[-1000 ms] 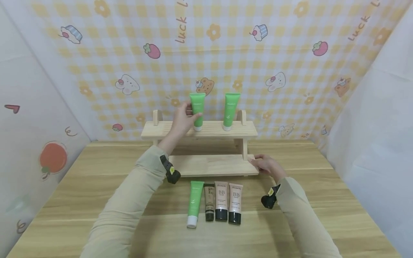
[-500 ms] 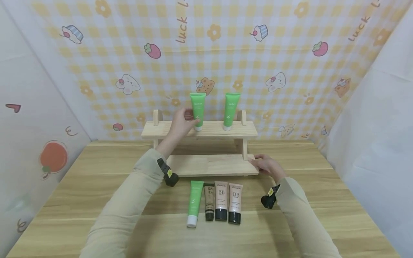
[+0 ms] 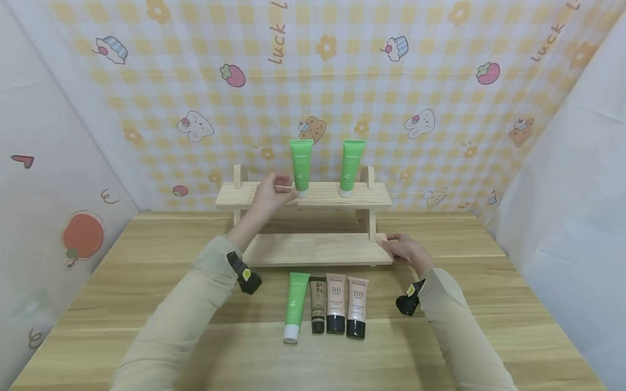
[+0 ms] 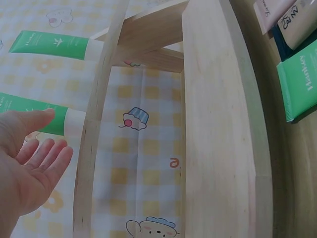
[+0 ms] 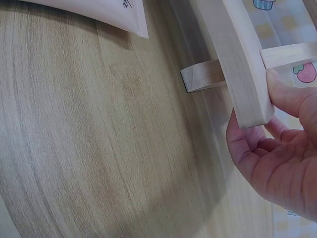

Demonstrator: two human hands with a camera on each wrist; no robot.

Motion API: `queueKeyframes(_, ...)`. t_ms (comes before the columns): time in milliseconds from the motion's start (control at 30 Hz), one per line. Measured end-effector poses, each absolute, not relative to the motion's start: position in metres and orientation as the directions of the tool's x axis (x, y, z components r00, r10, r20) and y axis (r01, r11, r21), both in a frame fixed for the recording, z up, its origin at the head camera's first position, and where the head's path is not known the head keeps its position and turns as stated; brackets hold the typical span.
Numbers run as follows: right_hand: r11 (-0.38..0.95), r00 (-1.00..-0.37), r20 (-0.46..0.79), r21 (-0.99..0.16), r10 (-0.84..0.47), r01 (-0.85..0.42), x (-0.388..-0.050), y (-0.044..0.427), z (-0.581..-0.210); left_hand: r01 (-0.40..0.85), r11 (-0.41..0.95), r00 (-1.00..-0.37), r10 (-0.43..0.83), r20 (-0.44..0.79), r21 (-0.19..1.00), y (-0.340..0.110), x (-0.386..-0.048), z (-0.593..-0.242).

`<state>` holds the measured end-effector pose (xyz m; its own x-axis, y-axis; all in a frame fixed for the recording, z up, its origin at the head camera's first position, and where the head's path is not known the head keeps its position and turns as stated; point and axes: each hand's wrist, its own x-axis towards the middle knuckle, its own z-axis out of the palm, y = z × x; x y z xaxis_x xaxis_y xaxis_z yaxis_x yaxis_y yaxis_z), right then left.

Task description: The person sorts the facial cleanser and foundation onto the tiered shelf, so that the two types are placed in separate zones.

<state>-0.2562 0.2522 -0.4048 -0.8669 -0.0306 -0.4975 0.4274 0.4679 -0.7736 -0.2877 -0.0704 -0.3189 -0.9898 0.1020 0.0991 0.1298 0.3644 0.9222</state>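
Two green tubes stand upright on white caps on the upper board of a two-tier wooden shelf (image 3: 313, 250). Beside the left green tube (image 3: 301, 165) is my left hand (image 3: 271, 194), its fingers loosely spread and holding nothing. In the left wrist view the thumb overlaps that tube; whether it touches cannot be told. The right green tube (image 3: 351, 165) stands apart. My right hand (image 3: 405, 252) grips the right end of the lower board, thumb on top and fingers beneath, as the right wrist view shows with the board end (image 5: 247, 99).
Lying in a row before the shelf are another green tube (image 3: 295, 304), a slim brown tube (image 3: 317, 304) and two pink BB cream tubes, a left one (image 3: 336, 298) and a right one (image 3: 357, 304). A checked cloth (image 3: 195, 81) hangs behind the wooden table (image 3: 440, 358).
My left hand has let go of the left green tube and slid down and slightly left of it. The tube stays standing. My right hand keeps its grip on the shelf.
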Motion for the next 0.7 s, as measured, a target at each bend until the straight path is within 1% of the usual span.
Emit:
queueKeyframes(133,0.464,-0.866,-0.5,-0.774,-0.028,0.431,-0.256,0.251,-0.405,0.116,0.377,-0.991,0.111,0.08,0.919,-0.073,-0.281,-0.323)
queueKeyframes(300,0.469,-0.862,-0.506,-0.766,-0.018,0.44,-0.256,0.25,-0.404,0.11,0.428,-0.989,0.135,0.057,0.897,-0.076,-0.27,-0.329)
queueKeyframes(700,0.465,-0.858,-0.514,-0.763,-0.014,0.449,-0.255,0.249,-0.401,0.12,0.489,-0.977,0.212,0.016,0.864,-0.076,-0.247,-0.343)
